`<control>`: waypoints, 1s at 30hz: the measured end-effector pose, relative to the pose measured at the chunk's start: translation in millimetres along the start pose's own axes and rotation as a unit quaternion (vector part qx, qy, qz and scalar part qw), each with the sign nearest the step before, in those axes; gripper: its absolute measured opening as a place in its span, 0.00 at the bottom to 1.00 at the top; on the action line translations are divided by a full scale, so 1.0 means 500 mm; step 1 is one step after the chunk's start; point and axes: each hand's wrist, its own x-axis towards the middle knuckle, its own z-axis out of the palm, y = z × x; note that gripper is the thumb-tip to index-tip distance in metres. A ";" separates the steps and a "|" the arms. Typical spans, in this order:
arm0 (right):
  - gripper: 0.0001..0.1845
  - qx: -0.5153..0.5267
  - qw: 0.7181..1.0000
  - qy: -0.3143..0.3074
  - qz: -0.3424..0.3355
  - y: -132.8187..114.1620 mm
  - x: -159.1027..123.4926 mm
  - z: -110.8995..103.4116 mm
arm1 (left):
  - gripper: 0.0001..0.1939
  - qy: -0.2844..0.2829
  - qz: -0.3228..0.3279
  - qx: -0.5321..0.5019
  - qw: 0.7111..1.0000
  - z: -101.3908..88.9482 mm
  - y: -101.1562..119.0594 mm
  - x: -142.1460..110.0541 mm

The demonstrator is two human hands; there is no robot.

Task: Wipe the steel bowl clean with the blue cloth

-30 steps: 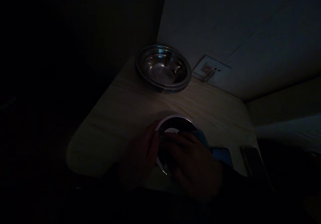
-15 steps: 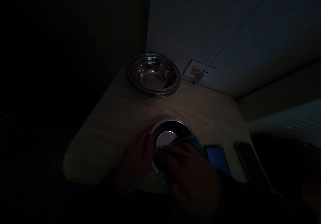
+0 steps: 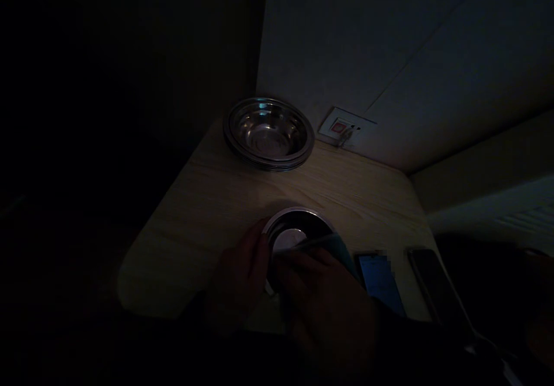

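Note:
In dim light, a metal bowl (image 3: 318, 221) stands near the front of the wooden table. My left hand (image 3: 240, 279) grips its left rim, thumb and fingers closed on the wall. A teal cloth (image 3: 343, 253) drapes over the bowl's right side. Pressing that cloth into the bowl, my right hand (image 3: 326, 302) has its fingers inside, bunched around the fabric. The lower part of the bowl is hidden by my right hand. Farther back sits a stack of wider metal bowls (image 3: 270, 138), nested in one another.
To the right lie a phone with a lit blue screen (image 3: 381, 282) and a second dark phone (image 3: 433, 282). A wall socket with a red switch (image 3: 341, 127) holds a plug. The table (image 3: 186, 213) ends at its left edge in darkness.
The view has shifted slightly, so everything sits a little lower and to the right. My right hand stays in the bowl with the cloth, moved only slightly; my left hand keeps its hold.

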 end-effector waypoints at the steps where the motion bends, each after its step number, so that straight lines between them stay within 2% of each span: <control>1: 0.22 0.003 1.000 0.012 0.005 -0.001 -0.009 0.006 | 0.21 0.000 -0.001 -0.001 1.000 0.001 0.000 0.000; 4: 0.23 0.009 0.996 0.084 -0.020 0.000 -0.031 0.023 | 0.21 0.002 0.005 -0.010 1.000 0.003 0.001 0.000; 6: 0.23 0.004 0.993 0.110 -0.052 0.004 -0.031 0.025 | 0.21 -0.005 0.013 -0.019 1.000 0.002 0.001 0.000; 11: 0.28 0.019 0.997 0.037 -0.069 0.009 -0.007 0.010 | 0.21 -0.007 0.009 -0.014 1.000 0.000 0.001 0.001; 15: 0.31 0.038 0.996 0.066 -0.040 0.007 -0.018 0.015 | 0.21 0.003 0.005 -0.018 1.000 0.002 -0.001 -0.002; 19: 0.29 0.036 0.996 0.055 -0.063 0.007 -0.010 0.019 | 0.22 -0.013 -0.003 -0.023 1.000 0.000 -0.001 -0.001; 22: 0.28 0.045 0.995 0.063 -0.066 0.006 0.002 0.013 | 0.22 0.004 -0.006 -0.028 1.000 -0.001 0.000 0.001; 27: 0.18 0.042 0.998 0.023 -0.044 0.017 -0.028 -0.004 | 0.22 0.021 -0.007 -0.051 0.998 0.003 -0.002 -0.001; 30: 0.13 0.026 0.996 0.029 -0.077 0.040 -0.059 -0.007 | 0.21 -0.003 0.006 -0.077 0.997 0.002 -0.001 0.000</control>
